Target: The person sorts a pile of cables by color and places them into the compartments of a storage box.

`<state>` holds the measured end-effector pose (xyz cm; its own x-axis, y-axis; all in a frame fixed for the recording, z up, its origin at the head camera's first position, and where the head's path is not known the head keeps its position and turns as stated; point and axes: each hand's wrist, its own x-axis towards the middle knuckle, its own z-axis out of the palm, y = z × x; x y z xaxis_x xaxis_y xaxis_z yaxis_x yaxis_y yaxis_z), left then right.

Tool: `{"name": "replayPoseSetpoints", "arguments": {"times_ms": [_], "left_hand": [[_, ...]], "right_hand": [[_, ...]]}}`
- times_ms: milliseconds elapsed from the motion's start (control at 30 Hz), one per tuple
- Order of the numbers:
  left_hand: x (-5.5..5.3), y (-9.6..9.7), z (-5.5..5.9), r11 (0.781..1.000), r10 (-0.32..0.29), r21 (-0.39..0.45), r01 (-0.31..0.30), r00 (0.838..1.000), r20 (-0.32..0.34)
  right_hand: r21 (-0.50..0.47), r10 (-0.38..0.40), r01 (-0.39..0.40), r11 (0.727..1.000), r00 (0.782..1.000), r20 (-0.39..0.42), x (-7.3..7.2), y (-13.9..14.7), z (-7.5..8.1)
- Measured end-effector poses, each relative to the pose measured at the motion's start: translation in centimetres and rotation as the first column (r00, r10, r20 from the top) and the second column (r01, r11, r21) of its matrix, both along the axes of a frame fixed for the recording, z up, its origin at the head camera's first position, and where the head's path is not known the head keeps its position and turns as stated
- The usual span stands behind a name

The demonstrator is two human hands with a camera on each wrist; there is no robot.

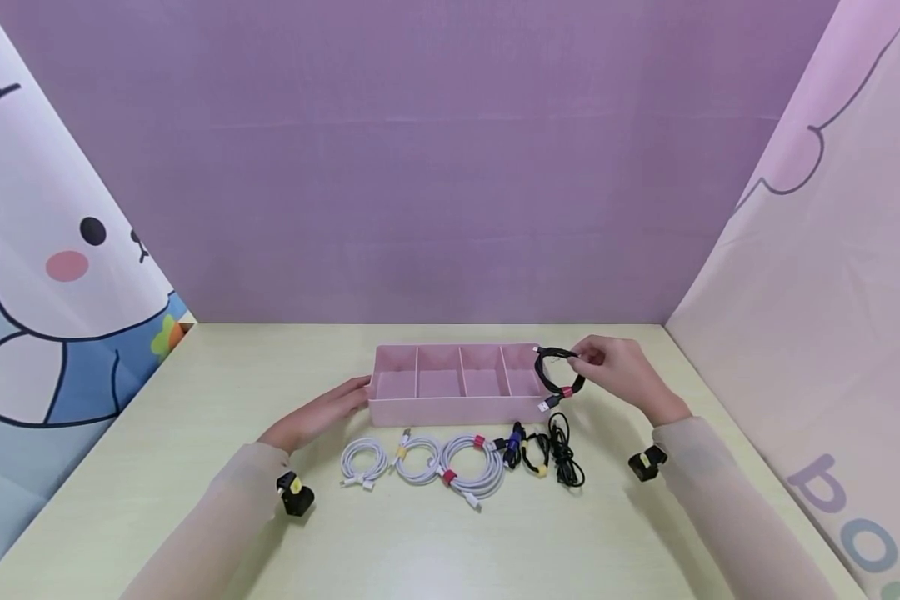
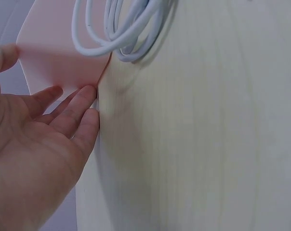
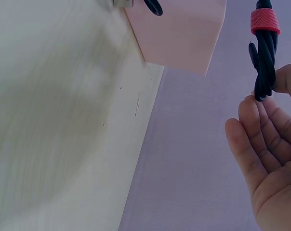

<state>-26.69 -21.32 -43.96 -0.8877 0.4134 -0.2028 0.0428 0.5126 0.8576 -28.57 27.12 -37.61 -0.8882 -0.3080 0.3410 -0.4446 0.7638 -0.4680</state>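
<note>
A pink box (image 1: 457, 412) with four open compartments in a row stands on the table. My right hand (image 1: 621, 371) pinches a coiled black USB cable (image 1: 543, 375), bound with a red tie (image 3: 265, 21), above the box's right end. The coil overlaps the rightmost compartment in the head view. My left hand (image 1: 326, 412) rests its fingertips against the box's left end, as the left wrist view also shows, with its fingers (image 2: 71, 113) fairly straight along the pink wall (image 2: 63, 67).
In front of the box lie coiled white cables (image 1: 365, 461), one with a yellow tie (image 1: 401, 452) and a larger one with red ties (image 1: 450, 477). Right of them are black cables: one with a blue tie (image 1: 513, 440), one with yellow (image 1: 542, 471), and a long bundle (image 1: 564, 454).
</note>
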Motion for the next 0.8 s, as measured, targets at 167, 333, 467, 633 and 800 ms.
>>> {"name": "replayPoseSetpoints", "arguments": {"times_ms": [167,333,467,633,800], "left_hand": [[-0.1,0.0,0.1,1.0,-0.01,0.009,0.01,1.0,-0.007],[-0.1,-0.1,-0.1,1.0,-0.008,0.01,0.008,1.0,-0.001],[-0.2,-0.2,-0.2,1.0,-0.005,0.008,0.005,1.0,0.001],[-0.2,-0.2,-0.1,1.0,0.001,0.001,-0.001,1.0,-0.002],[-0.2,-0.1,0.0,1.0,0.0,0.001,0.0,1.0,-0.003]], "right_hand": [[-0.012,-0.007,0.007,1.0,1.0,0.004,-0.4,-0.3,-0.1],[-0.016,-0.015,0.015,1.0,1.0,0.012,-0.7,-0.5,-0.2],[-0.027,-0.016,0.016,0.999,1.0,0.019,-0.9,-0.7,-0.3],[-0.045,-0.016,0.017,0.999,0.999,0.029,-1.2,-0.9,-0.5],[-0.046,-0.019,0.021,0.999,0.999,0.035,-1.6,-1.1,-0.7]]}}
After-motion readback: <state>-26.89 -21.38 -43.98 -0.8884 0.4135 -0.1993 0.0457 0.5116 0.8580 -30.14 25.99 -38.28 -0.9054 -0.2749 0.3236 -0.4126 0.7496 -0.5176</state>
